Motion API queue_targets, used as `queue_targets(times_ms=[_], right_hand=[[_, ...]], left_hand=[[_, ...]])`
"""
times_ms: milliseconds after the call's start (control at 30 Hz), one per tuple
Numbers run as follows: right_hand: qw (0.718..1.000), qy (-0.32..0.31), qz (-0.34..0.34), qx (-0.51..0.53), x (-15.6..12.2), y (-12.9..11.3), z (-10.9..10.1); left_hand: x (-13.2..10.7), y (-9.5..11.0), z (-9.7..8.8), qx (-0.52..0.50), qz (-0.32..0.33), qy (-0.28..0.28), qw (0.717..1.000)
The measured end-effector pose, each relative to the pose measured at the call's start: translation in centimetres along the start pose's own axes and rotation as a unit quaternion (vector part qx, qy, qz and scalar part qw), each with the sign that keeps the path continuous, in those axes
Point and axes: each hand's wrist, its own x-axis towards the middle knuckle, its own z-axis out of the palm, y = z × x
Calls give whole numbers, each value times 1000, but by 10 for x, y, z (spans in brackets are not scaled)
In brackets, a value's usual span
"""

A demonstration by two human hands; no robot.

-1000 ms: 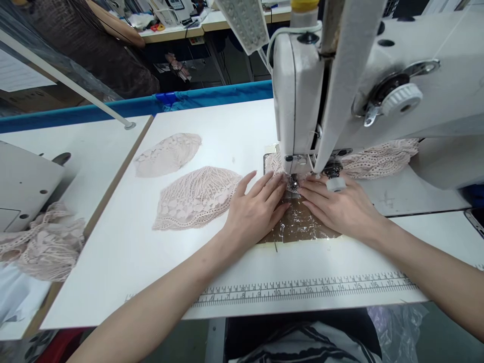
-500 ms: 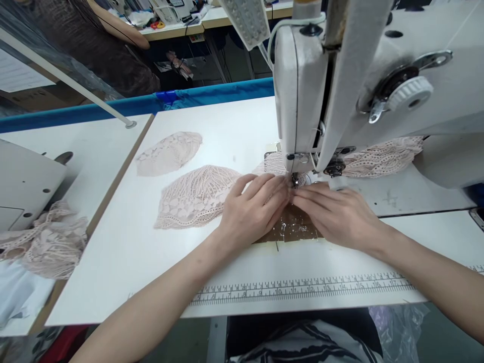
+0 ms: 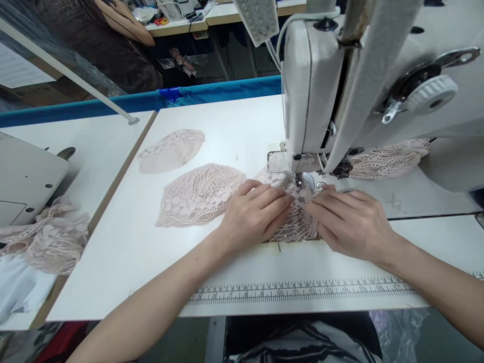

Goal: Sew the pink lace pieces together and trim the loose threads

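Observation:
A pale pink lace piece (image 3: 297, 224) lies under the presser foot (image 3: 298, 179) of a white sewing machine (image 3: 308, 96) and spreads toward me. My left hand (image 3: 259, 209) is closed on its left side, fingertips pinching the lace just in front of the foot. On the other side my right hand (image 3: 348, 219) pinches the lace's right edge, thumb underneath and out of sight. Left of my hands a larger lace panel (image 3: 200, 194) lies flat, close to my left knuckles. Behind it rests a smaller lace panel (image 3: 172, 151).
More lace (image 3: 389, 159) is bunched under the machine arm. A lace heap (image 3: 56, 242) lies at the left beside another machine (image 3: 30, 176). A printed ruler (image 3: 280, 292) runs along the table's front edge. Beyond the blue cloth edge (image 3: 227, 88) a person (image 3: 109, 45) works.
Lace now covers the brown patch in front of the foot. My hands have moved slightly apart, the right one rightward and toward me. The whole view has shifted a little.

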Motion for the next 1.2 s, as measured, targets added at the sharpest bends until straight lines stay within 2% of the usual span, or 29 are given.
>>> queue_targets(times_ms=[133,200,300,433,700,833,1200], right_hand=[[997,-65,13,28,-2,-3,3],[996,-87,37,5,-3,-2,4],[994,-75,59,-47,-3,-2,2],[998,-51,28,0,-5,-7,2],[987,-126,94,12,-5,0,8],[985,-144,95,-7,-5,5,9],[987,-125,86,-54,-2,7,7]], left_hand=[[2,-2,2,-7,-1,-53,999],[2,-2,2,-36,-13,-69,997],[2,-3,2,-76,-35,-60,995],[1,-1,7,-78,-46,-69,994],[2,12,9,-42,-53,-109,992],[0,11,7,-20,-40,-123,991],[-1,3,6,-13,-13,-144,989]])
